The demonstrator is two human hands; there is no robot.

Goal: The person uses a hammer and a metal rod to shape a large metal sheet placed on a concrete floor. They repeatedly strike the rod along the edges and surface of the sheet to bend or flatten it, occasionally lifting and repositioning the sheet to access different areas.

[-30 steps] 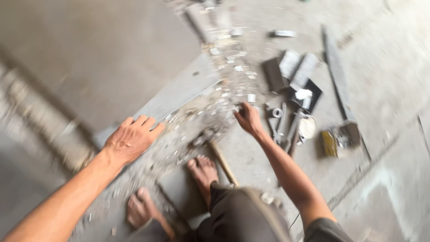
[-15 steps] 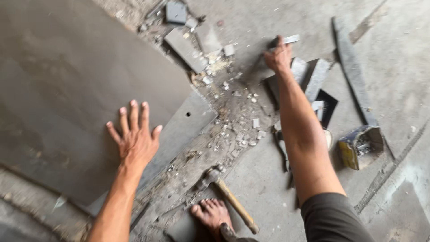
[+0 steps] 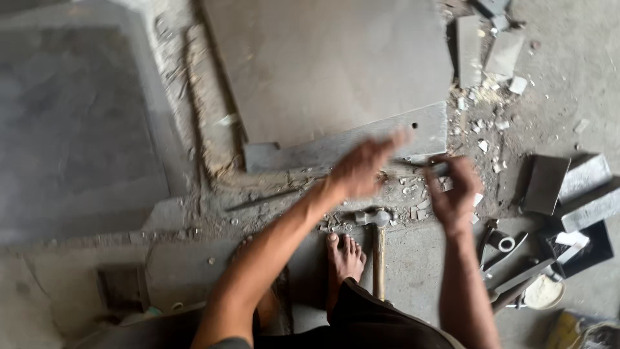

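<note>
Far left, 9 o'clock: dark grey floor slab [image 3: 77, 129], flat, dusty. Just right of it a ridge of crusted mortar [image 3: 203, 110] runs from 12 down toward centre, along the left edge of the big grey tile [image 3: 323, 64] at 12 o'clock. A narrower grey strip [image 3: 310, 152] with a small drilled hole lies against the tile's lower edge.

Centre: left hand [image 3: 361, 169] over the strip's lower edge, motion-blurred, fingers out toward 1 o'clock, open, holding nothing visible. Contact with the strip: cannot tell, too blurred.

Below it at 6 o'clock: hammer [image 3: 377, 242] on the floor, metal head up by the rubble, wooden handle pointing to 6. Bare foot [image 3: 343, 258] just left of the handle, toes near the hammer head. Neither hand touches the hammer.

Right of centre: right hand [image 3: 455, 194], fingers curled and pinched on a thin dark rod-like tool [image 3: 438, 167] that points toward 9 o'clock. What kind of tool: cannot tell.

Chips of broken tile [image 3: 481, 129] scattered from 1 to 3 o'clock around both hands. Larger offcuts [image 3: 500, 55] at 1 o'clock.

Far right, 3 to 4 o'clock: stacked dark tile pieces [image 3: 568, 187], well apart from the right hand. Below them a clutter of metal tools [image 3: 510, 265] and a small round white dish [image 3: 542, 292].
</note>
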